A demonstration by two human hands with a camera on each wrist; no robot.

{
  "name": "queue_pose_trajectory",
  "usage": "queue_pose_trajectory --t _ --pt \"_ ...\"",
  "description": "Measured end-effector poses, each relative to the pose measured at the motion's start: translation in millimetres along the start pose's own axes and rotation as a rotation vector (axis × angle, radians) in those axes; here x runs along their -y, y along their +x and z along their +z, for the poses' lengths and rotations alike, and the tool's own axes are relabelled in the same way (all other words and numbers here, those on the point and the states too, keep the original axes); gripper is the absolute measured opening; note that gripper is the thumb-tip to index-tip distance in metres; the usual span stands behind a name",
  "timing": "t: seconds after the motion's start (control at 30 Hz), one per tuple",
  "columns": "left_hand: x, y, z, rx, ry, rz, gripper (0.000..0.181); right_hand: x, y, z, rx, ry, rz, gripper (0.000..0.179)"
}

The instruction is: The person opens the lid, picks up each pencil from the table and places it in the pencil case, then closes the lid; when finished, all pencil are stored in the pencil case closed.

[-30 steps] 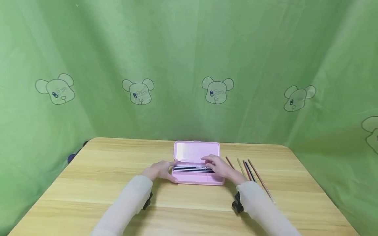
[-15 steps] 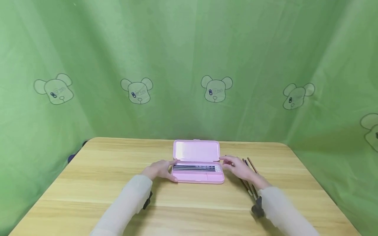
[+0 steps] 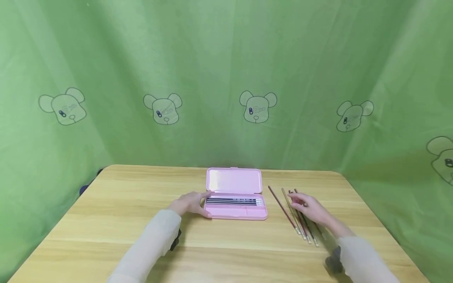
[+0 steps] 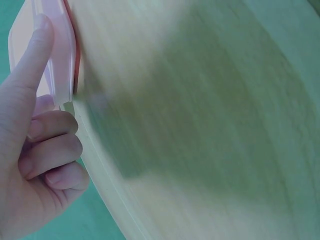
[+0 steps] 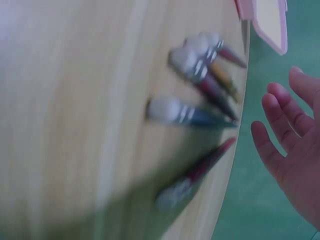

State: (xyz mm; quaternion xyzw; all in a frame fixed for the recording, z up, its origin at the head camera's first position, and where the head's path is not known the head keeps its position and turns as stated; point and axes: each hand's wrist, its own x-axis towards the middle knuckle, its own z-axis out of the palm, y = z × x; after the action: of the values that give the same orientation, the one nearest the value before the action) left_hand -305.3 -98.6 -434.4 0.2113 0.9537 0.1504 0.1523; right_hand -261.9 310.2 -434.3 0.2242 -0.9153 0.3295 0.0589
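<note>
A pink pencil case (image 3: 226, 215) stands with its lid raised, and several dark striped pencils (image 3: 231, 202) lie in its back compartment. My left hand (image 3: 191, 203) holds the case at its left end. In the left wrist view the thumb (image 4: 35, 52) presses on the case (image 4: 62, 65) and the lower fingers are curled. My right hand (image 3: 311, 209) is over several loose pencils (image 3: 283, 210) to the right of the case. The right wrist view shows its fingers (image 5: 280, 122) spread and holding nothing, apart from the blurred pencils with pale ends (image 5: 167, 110).
The wooden table (image 3: 106, 236) reaches back to a green curtain (image 3: 212, 137) printed with bear faces. A dark wrist camera (image 3: 334, 261) sits under the right sleeve. Something dark (image 3: 83, 188) shows beyond the table's left edge.
My right hand has moved right, from over the pencils in the case, past the case's right end, to the loose pencils. My left hand stays on the case.
</note>
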Motion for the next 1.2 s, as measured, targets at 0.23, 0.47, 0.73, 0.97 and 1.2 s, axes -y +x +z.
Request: queue_pose_trajectory --t 0.23,0.47,0.73,0.97,1.2 --pt "-0.4 0.1 0.0 -0.003 0.0 0.01 0.096 -20.3 -16.9 -11.8 0.011 -0.011 0.05 0.039" --pt "-0.7 0.0 -1.0 -0.009 0.012 0.005 0.096 -32.6 -31.2 -20.3 0.065 -0.018 0.104 0.039" --pt "0.7 -1.2 0.1 -0.015 0.002 0.022 0.094 -41.1 -36.2 -21.4 0.124 -0.112 0.155 0.042" --pt "1.0 -0.9 0.4 -0.016 0.0 0.016 0.095 -39.3 -29.1 -21.1 0.154 -0.149 0.161 0.044" --pt "1.1 0.9 0.8 -0.013 0.027 0.011 0.095 -39.2 -24.5 -20.4 0.195 -0.176 0.195 0.043"
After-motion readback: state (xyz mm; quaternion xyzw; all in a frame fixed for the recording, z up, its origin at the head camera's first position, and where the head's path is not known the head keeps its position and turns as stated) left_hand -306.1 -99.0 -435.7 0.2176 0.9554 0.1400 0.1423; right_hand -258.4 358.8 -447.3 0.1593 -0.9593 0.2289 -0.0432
